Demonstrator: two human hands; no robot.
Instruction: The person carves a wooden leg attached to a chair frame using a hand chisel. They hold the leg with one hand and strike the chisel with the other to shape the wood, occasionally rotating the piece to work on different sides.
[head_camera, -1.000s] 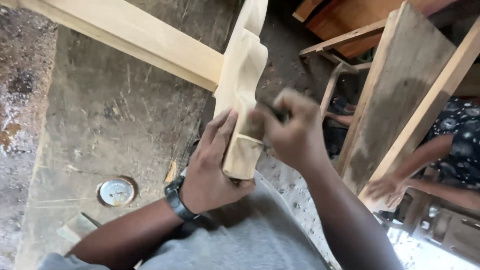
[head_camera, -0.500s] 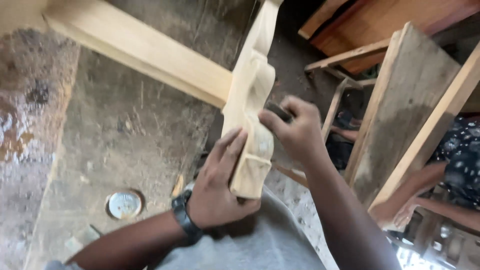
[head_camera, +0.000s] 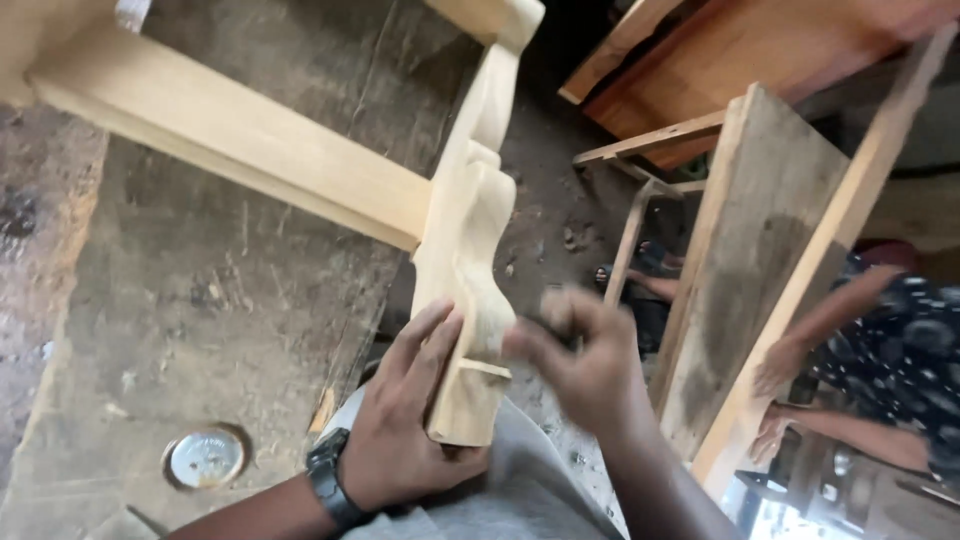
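Pale carved wooden leg (head_camera: 468, 240) clasped in left hand (head_camera: 410, 425); blurred right hand (head_camera: 580, 365), grip unclear.

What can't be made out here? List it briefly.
Head view:
- The right hand is motion-blurred, so whatever it pinches against the carved wooden leg is unreadable.
- The leg's lower end is covered by the left hand.
- A nearby person's patterned sleeve is cut off by the right edge.
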